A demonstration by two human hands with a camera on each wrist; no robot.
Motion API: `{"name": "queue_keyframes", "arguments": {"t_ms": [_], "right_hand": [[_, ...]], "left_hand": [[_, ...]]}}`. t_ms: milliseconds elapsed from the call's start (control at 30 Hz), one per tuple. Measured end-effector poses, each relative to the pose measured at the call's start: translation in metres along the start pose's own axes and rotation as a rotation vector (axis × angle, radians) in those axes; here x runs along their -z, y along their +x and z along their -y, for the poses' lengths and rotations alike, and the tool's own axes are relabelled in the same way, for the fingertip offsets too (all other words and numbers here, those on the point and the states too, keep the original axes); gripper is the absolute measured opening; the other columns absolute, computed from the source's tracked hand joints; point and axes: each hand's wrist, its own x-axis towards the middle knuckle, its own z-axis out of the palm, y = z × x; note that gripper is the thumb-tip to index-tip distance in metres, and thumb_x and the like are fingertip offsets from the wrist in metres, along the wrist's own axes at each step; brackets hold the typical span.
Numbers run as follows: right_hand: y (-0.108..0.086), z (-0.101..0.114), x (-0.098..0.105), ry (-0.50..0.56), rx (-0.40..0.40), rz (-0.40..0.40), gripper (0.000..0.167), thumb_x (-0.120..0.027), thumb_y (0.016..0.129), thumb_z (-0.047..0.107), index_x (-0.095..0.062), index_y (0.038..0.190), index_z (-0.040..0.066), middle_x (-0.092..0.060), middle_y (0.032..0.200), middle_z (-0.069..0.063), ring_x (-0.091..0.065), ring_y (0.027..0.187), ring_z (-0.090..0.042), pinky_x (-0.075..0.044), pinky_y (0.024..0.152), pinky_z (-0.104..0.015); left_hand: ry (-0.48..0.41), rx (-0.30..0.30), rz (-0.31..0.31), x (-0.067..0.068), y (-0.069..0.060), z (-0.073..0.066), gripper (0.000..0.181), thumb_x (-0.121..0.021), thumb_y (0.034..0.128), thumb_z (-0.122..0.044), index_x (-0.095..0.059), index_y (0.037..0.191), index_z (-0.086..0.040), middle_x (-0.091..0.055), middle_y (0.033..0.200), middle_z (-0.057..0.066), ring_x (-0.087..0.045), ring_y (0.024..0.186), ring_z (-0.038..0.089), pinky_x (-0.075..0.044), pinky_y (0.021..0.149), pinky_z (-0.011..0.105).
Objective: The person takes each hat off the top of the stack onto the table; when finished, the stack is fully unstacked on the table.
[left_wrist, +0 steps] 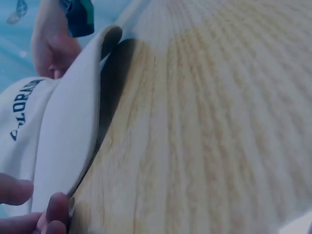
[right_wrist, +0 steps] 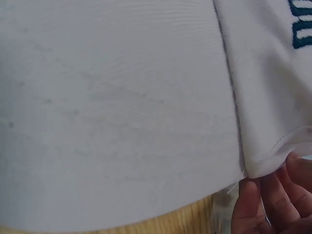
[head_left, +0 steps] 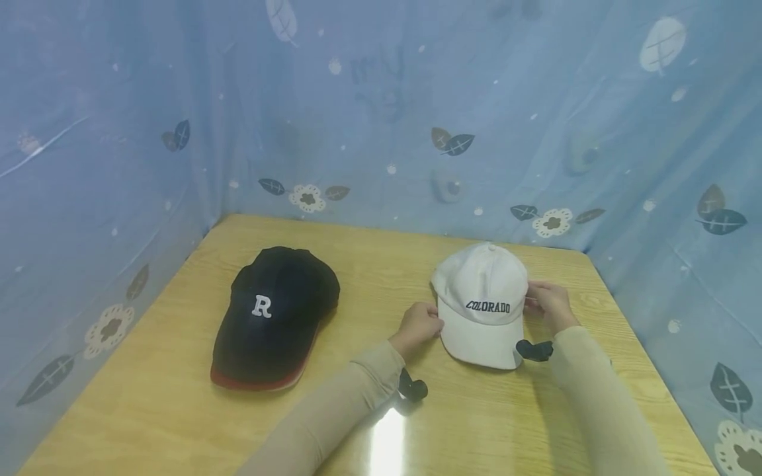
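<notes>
A white baseball cap (head_left: 479, 337) marked COLORADO sits on the right part of the table, its brim toward me. My left hand (head_left: 419, 325) holds the brim's left edge; the left wrist view has the curled fingers (left_wrist: 57, 208) at that edge and the thumb over the brim. On the opposite side, my right hand (head_left: 550, 305) pinches the cap's lower rim just behind the brim. Close up in the right wrist view, the thumb lies on the fabric and the fingers (right_wrist: 280, 200) bend beneath it. The cap hides some fingertips.
A black baseball cap (head_left: 286, 297) with a white R and a red brim edge lies on the left of the wooden table (head_left: 381, 271). Blue patterned curtains (head_left: 381, 119) hang behind and along both sides. Dark straps (head_left: 413, 387) stick out by the wrists.
</notes>
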Motion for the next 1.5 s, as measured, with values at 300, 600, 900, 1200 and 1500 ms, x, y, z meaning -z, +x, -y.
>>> {"name": "queue_keyframes", "arguments": {"t_ms": [300,600,900,1200,1500], "right_hand": [[-0.012,0.004,0.005,-0.117,0.044,0.021,0.053,-0.055,0.093,0.029,-0.041,0.134,-0.002,-0.06,0.109,-0.008,-0.062,0.083,-0.006,-0.046,0.092,-0.035],[-0.031,0.037,0.013,-0.192,0.207,-0.089,0.058,-0.049,0.094,0.032,-0.036,0.138,-0.003,-0.055,0.086,0.013,-0.058,0.075,0.001,-0.051,0.069,-0.019],[-0.061,0.079,-0.025,-0.309,0.395,-0.106,0.052,-0.05,0.094,0.034,-0.046,0.132,0.0,-0.062,0.099,-0.004,-0.06,0.08,-0.008,-0.05,0.066,-0.02],[-0.087,0.1,-0.093,-0.38,0.537,0.061,0.04,-0.053,0.093,0.028,-0.055,0.124,0.001,-0.061,0.112,-0.022,-0.062,0.081,-0.016,-0.052,0.066,-0.025],[-0.097,0.095,-0.15,-0.383,0.563,0.229,0.036,-0.054,0.093,0.025,-0.056,0.123,0.004,-0.064,0.108,-0.019,-0.061,0.092,-0.031,-0.052,0.072,-0.037]], "left_hand": [[0.025,0.006,0.031,0.018,-0.001,-0.008,0.031,-0.06,0.0859,-0.009,-0.058,0.113,0.005,-0.065,0.101,0.016,-0.064,0.072,0.018,-0.052,0.073,0.029],[0.048,-0.012,0.0,0.061,-0.005,-0.032,0.038,-0.058,0.0882,-0.018,-0.054,0.123,-0.003,-0.061,0.109,0.01,-0.063,0.081,0.019,-0.051,0.08,0.033],[0.037,-0.082,-0.042,0.117,-0.029,-0.05,0.037,-0.06,0.0897,-0.02,-0.054,0.123,-0.005,-0.06,0.111,0.011,-0.062,0.088,0.024,-0.05,0.082,0.039],[0.038,-0.088,-0.057,0.188,-0.076,-0.047,0.042,-0.058,0.0909,-0.026,-0.051,0.129,-0.01,-0.058,0.117,0.012,-0.061,0.095,0.025,-0.046,0.083,0.045],[0.176,-0.18,-0.272,0.262,-0.128,-0.012,0.042,-0.06,0.0902,-0.023,-0.053,0.126,-0.002,-0.061,0.11,0.018,-0.064,0.088,0.021,-0.049,0.07,0.031]]}}
